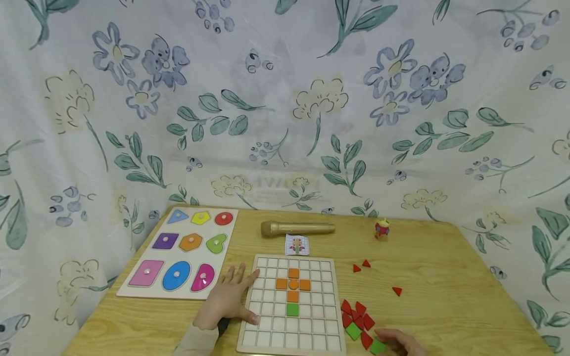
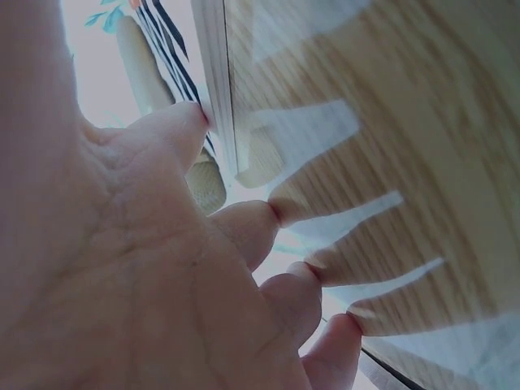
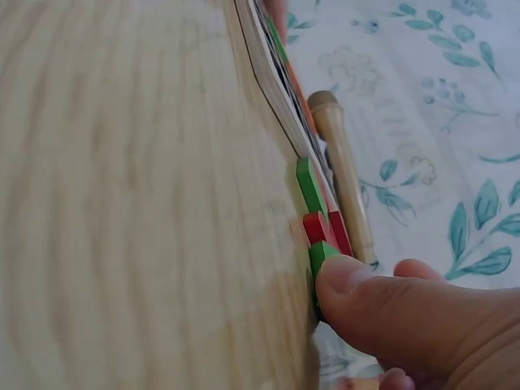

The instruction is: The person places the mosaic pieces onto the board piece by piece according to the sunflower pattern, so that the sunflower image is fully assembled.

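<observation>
A white grid board (image 1: 272,325) with a wooden frame lies on the table. Orange square tiles (image 1: 281,284) form a cross round an orange disc (image 1: 293,284), with a green square tile (image 1: 292,310) below. My left hand (image 1: 229,295), fingers spread, rests at the board's left edge; its palm side (image 2: 162,260) fills much of the left wrist view. At lower right, my right hand (image 1: 401,342) pinches a green tile (image 3: 322,258) by thumb and fingers. Beside it lie several red pieces (image 1: 359,307) and another green square tile (image 1: 354,331).
A shape puzzle board (image 1: 147,252) lies at the left. Behind the grid board are a gold microphone (image 1: 298,228) and a small pattern card (image 1: 297,245). A toy figure (image 1: 381,229) stands at back right, with small red triangles (image 1: 397,291) nearer. Floral cloth (image 1: 285,148) hangs behind.
</observation>
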Demonstrator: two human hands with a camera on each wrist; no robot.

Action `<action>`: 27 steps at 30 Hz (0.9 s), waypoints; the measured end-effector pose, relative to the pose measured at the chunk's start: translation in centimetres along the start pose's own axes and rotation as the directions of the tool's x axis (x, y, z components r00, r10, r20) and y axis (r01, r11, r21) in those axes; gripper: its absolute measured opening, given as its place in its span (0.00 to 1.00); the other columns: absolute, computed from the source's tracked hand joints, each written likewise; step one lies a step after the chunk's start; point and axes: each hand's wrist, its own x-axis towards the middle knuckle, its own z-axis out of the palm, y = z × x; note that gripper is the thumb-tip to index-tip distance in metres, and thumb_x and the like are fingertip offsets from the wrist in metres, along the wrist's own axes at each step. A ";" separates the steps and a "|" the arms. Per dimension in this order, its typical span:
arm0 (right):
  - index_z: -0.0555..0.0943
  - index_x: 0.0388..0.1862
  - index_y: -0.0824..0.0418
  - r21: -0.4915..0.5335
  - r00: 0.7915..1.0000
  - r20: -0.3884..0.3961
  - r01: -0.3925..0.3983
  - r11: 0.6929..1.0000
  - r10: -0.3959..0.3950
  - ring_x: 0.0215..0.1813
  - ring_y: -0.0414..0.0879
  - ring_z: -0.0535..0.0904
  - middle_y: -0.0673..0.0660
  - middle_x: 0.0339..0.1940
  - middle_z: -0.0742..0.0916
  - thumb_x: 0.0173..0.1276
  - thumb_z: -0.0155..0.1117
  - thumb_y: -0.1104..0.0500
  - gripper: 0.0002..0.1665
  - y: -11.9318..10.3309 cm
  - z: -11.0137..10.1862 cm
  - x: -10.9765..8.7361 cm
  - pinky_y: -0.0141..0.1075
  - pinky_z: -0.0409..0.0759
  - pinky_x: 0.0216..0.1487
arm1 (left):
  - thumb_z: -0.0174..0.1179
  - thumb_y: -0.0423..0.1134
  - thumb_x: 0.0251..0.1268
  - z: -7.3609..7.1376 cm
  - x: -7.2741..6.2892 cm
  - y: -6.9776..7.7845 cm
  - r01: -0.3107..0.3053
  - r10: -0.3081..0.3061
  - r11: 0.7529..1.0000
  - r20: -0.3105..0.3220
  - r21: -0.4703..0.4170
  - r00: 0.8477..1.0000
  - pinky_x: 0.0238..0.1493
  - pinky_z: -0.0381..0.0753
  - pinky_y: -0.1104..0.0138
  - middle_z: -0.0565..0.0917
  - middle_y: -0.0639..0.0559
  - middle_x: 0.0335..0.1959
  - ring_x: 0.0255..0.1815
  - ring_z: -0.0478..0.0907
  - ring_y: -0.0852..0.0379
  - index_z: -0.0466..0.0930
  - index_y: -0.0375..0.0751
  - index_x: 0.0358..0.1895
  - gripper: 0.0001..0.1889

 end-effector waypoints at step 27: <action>0.81 0.42 0.72 0.201 0.990 -0.090 0.125 0.972 -0.109 0.16 0.35 0.65 0.47 0.26 0.86 0.61 0.71 0.60 0.17 -8.4 9.1 5.0 0.25 0.65 0.18 | 0.76 0.62 0.32 0.0 0.0 0.0 0.013 -0.013 1.000 0.013 0.009 1.000 0.71 0.52 0.35 0.54 0.31 0.76 0.76 0.46 0.25 0.59 0.48 0.75 0.59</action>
